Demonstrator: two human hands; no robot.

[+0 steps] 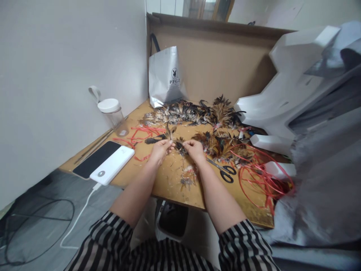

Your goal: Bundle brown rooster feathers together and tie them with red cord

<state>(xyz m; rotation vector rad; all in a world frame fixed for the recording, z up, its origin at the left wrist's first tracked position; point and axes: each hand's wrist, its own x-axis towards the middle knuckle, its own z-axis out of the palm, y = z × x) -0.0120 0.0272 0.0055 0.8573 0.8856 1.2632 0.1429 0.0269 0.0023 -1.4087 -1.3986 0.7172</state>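
Note:
My left hand (163,150) is closed in a pinch on a brown feather (170,131) that stands up from its fingertips. Close by on the right, my right hand (195,149) pinches at the edge of a small dark clump of feathers (179,144); the exact piece between its fingers is too small to make out. A larger brown and black feather pile (217,146) lies just past my right hand. Black-handled scissors (224,170) rest on the table beside my right forearm. Loose fluff (188,177) is scattered between my arms.
A long row of feathers (186,113) lies at the back before a silver bag (165,77). Red plastic strips (146,131) lie left, with a tangle of red strips (262,177) right. A clear jar (114,116), phone (96,160) and white power bank (113,165) sit left. White foam (262,107) leans right.

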